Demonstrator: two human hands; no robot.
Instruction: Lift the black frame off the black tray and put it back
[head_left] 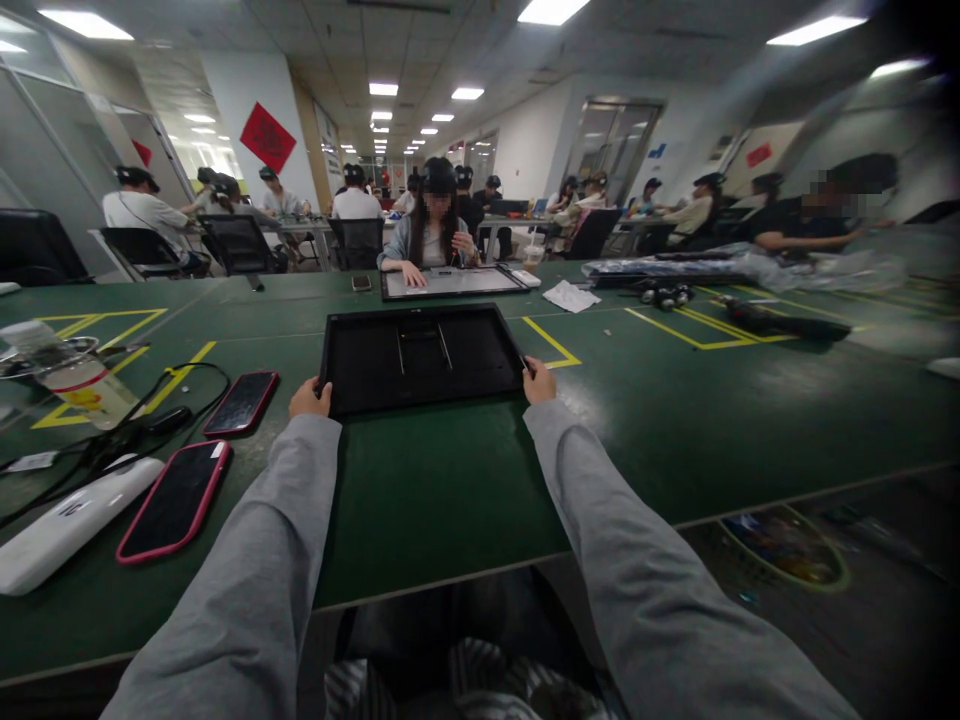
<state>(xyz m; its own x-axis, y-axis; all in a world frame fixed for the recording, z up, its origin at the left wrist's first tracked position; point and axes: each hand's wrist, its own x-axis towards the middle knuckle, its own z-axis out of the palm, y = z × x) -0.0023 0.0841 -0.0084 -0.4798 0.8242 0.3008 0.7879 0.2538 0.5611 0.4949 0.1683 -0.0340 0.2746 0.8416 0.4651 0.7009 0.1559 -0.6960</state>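
A shallow black rectangular panel, like the back cover of a flat screen, lies on the green table in front of me. It has a raised rim and a squarish recess with two thin metallic strips near its middle. My left hand grips its left edge, fingers curled around the rim. At the opposite side my right hand holds the right edge, thumb on top. Both arms reach forward in grey sleeves.
Two red-cased phones, a white device, cables and a drink bottle lie left. Across the table, a person works at another panel. Crumpled tissue, a black tool and plastic-wrapped parts are rightward. A basket stands below.
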